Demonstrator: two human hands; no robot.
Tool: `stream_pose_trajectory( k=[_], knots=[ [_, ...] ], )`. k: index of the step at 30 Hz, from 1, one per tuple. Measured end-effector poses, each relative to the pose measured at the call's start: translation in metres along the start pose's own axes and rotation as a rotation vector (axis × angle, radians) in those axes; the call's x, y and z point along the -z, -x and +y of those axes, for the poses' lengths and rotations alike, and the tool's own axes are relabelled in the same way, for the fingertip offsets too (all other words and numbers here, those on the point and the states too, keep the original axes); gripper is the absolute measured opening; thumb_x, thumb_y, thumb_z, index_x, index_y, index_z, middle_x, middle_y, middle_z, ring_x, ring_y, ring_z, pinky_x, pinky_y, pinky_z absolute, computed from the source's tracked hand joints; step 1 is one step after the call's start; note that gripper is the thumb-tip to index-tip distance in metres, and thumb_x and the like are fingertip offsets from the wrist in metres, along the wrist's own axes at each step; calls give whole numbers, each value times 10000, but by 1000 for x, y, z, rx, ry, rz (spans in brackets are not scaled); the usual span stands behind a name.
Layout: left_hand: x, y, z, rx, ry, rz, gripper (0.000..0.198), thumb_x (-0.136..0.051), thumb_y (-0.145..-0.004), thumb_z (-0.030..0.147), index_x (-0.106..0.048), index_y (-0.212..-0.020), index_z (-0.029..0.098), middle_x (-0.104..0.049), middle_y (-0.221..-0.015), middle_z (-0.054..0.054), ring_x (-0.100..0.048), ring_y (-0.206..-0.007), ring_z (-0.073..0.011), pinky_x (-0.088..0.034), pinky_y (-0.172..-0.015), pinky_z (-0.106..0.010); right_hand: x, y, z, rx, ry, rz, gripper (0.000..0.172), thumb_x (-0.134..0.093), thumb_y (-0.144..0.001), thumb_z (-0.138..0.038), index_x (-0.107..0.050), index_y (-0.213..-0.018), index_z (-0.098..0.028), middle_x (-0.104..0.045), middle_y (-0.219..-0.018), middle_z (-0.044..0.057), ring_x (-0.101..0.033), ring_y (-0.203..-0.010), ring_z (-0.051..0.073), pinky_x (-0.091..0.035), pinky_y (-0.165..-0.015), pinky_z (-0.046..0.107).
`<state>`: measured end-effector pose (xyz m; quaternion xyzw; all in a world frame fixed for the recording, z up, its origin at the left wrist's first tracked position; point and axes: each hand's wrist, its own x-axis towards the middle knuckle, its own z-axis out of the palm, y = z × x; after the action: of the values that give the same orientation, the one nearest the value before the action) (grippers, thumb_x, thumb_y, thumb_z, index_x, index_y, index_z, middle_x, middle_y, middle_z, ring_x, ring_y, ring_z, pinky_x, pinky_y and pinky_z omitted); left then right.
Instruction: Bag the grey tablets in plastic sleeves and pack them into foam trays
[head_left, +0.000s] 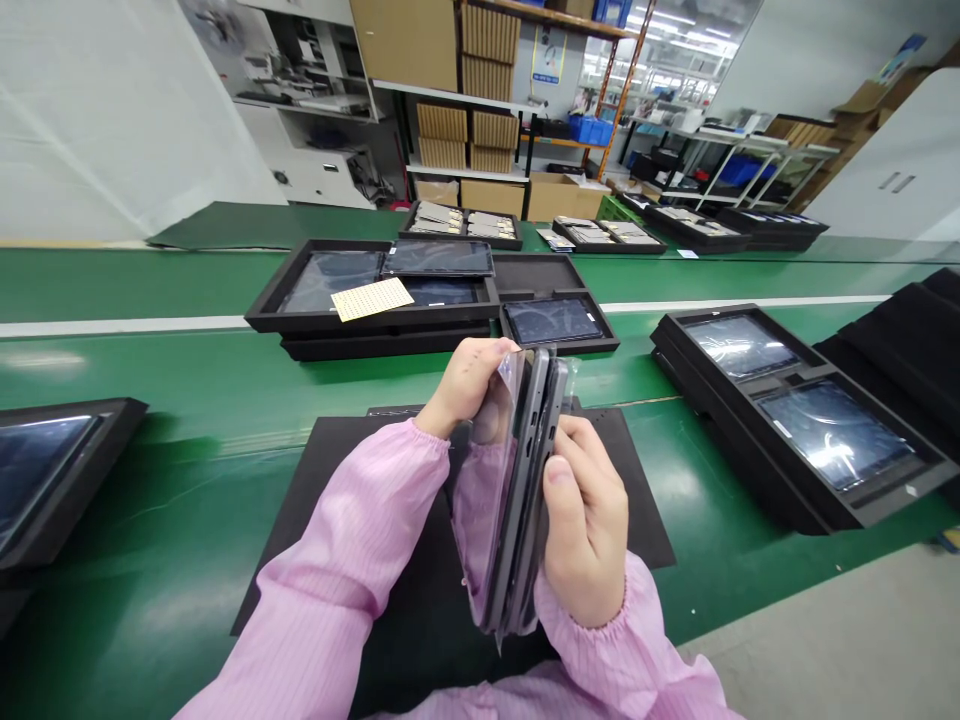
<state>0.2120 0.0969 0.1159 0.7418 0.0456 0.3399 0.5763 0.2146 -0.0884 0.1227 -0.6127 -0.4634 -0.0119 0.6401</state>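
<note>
Two dark tablets (525, 480) stand on edge, face to face, upright in front of me, their side edges turned toward the camera. Clear film (480, 510) covers the outer left face and sticks out past the corners. My left hand (469, 385) is closed at their upper left, its fingertips partly hidden behind the film. From the right side, my right hand (589, 515) grips the pair, thumb along the edge and fingers behind. Below them lies a black mat (300, 540) on the green bench.
Black foam trays with tablets (375, 325) stand ahead, a yellow sticker sheet (373, 299) on top. Another tray stack (787, 400) is at right, and a tray (112, 430) at left. Trays of small parts (465, 225) sit along the far side.
</note>
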Motion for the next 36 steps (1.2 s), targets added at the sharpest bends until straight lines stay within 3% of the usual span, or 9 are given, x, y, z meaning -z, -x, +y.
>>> stream_pose_trajectory(
  k=[8,14,23,36],
  knots=[
    [0,-1,2,10,-5,1,638,-530,-818,750,-565,-541,176,-509,-512,-2,-413,-488,-118,-376,-498,-286,0,-2,-3,13,21,3,364,-416,-1040,-229,-763,-1143,-185,-663,-949,85,-672,-892,205,-574,-766,349],
    [1,1,0,1,-33,-15,606,-509,-849,696,-575,-549,173,-545,-533,-14,-459,-506,-123,-416,-522,-274,1,-2,-7,19,43,3,367,-433,-1010,-204,-755,-1168,-129,-654,-925,90,-674,-864,194,-570,-745,320],
    [2,9,8,-55,-42,-26,678,-493,-844,767,-603,-547,168,-592,-534,-33,-501,-504,-139,-427,-537,-281,6,-2,-13,38,62,-18,322,-470,-956,-201,-779,-1029,-144,-647,-824,62,-632,-666,156,-553,-597,289],
    [3,4,1,-28,-52,-15,699,-481,-812,811,-584,-547,172,-546,-522,-15,-463,-498,-132,-410,-522,-287,2,-4,-7,29,67,10,337,-466,-965,-194,-783,-1073,-162,-662,-837,68,-669,-735,185,-564,-634,301]
  ],
)
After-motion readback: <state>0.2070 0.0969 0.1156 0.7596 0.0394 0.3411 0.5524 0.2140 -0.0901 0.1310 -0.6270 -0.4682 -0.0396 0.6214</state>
